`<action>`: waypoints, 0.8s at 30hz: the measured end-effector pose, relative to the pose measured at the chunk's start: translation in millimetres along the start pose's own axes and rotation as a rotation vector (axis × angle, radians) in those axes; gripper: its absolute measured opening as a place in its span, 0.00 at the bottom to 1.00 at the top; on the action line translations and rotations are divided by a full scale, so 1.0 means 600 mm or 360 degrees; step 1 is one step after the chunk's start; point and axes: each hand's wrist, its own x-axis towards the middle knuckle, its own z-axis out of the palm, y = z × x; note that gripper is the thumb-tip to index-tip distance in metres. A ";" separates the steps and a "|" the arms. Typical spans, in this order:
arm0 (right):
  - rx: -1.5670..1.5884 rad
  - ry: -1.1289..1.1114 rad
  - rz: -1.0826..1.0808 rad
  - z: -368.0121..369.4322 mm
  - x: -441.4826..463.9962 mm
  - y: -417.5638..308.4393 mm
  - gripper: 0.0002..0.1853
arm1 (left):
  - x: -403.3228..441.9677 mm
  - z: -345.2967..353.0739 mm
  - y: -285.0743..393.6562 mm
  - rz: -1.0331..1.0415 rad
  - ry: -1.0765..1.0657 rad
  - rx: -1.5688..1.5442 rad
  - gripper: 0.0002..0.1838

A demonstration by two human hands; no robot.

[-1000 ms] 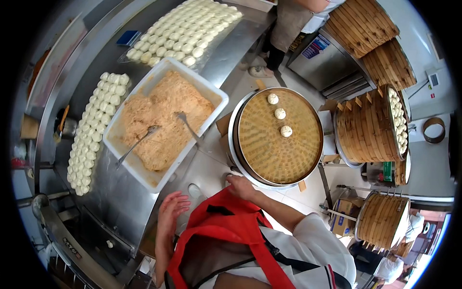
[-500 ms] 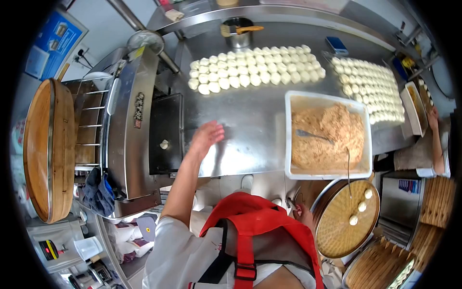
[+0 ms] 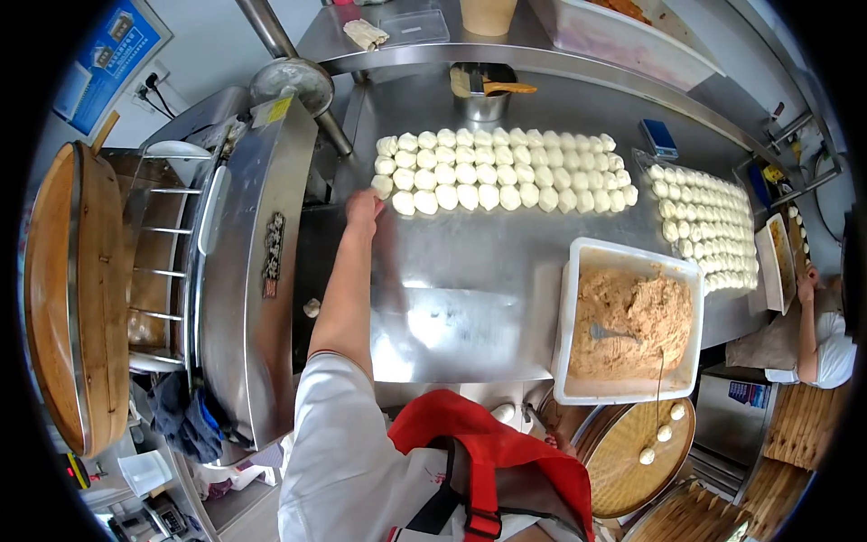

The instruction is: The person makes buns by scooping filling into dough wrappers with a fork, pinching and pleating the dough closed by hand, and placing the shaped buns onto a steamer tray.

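My left hand (image 3: 364, 207) reaches forward to the front left corner of a block of white dough balls (image 3: 488, 173). Its fingers are closed on the corner dough ball (image 3: 382, 186), which still sits in line with the others. Low by the apron, my right hand (image 3: 560, 440) is mostly hidden and blurred, so its grip does not show. It is nearest to a round steamer tray (image 3: 623, 483) carrying several white dough balls (image 3: 665, 434). Beside that tray a white tub (image 3: 564, 316) holds pinkish filling (image 3: 632, 312) with a metal spatula (image 3: 614, 334) in it.
A metal pot (image 3: 483, 107) with a wooden-handled brush (image 3: 508, 88) stands behind the dough. More dough balls (image 3: 707, 221) lie at right, near a blue scale (image 3: 658, 138). A steel machine (image 3: 244, 262) borders the left. A co-worker's hand (image 3: 806, 282) is at far right.
My left hand has gone from above the bare table to the corner of the dough block. The view has shifted. My right hand, lower right, has become more hidden.
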 end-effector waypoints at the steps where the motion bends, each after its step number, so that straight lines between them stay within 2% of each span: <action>1: -0.0051 0.0025 -0.0029 -0.004 -0.019 -0.036 0.20 | 0.023 0.004 -0.005 0.0003 -0.0028 0.0014 0.13; 5: -0.0141 -0.0002 0.0018 0.017 -0.013 -0.026 0.20 | 0.055 0.011 -0.003 -0.0128 -0.0113 0.0186 0.18; 8: -0.0078 0.0048 -0.0147 0.031 -0.003 -0.015 0.19 | 0.027 0.021 -0.002 0.0173 -0.0157 0.0517 0.16; 10: -0.0076 0.0011 -0.0169 0.016 -0.004 -0.057 0.19 | 0.051 0.017 -0.026 0.0336 -0.0263 0.0457 0.16; 11: -0.0121 0.0026 -0.0184 0.009 -0.003 -0.081 0.19 | 0.036 0.016 -0.015 0.0412 -0.0537 0.0438 0.18; 12: -0.0166 0.0040 -0.0191 0.004 -0.008 -0.100 0.19 | 0.040 0.017 -0.023 0.0481 -0.0345 0.0478 0.19; 13: -0.0157 0.0068 -0.0211 0.005 -0.005 -0.096 0.19 | 0.044 0.010 -0.033 0.0621 -0.0270 0.0389 0.22; 14: -0.0150 0.0087 -0.0235 0.007 -0.002 -0.092 0.19 | 0.054 -0.003 -0.035 0.0602 -0.0233 0.0189 0.23; 16: -0.0182 0.0102 -0.0182 -0.005 -0.012 -0.119 0.19 | -0.033 -0.009 -0.004 0.0609 -0.0180 -0.0003 0.23; 18: -0.0225 0.0124 -0.0150 0.001 -0.015 -0.104 0.18 | -0.135 -0.026 0.017 0.0347 -0.0344 -0.0023 0.23; 20: -0.0210 0.0142 -0.0213 0.007 -0.021 -0.082 0.18 | -0.151 -0.079 -0.018 0.0094 -0.0822 0.0106 0.23; 22: -0.0199 0.0085 -0.0194 0.002 -0.026 -0.071 0.18 | -0.239 -0.082 -0.040 -0.0156 -0.0993 0.0052 0.19; 24: -0.0170 0.0048 -0.0201 0.000 -0.026 -0.052 0.18 | -0.310 -0.080 -0.097 -0.0182 -0.0990 0.0377 0.16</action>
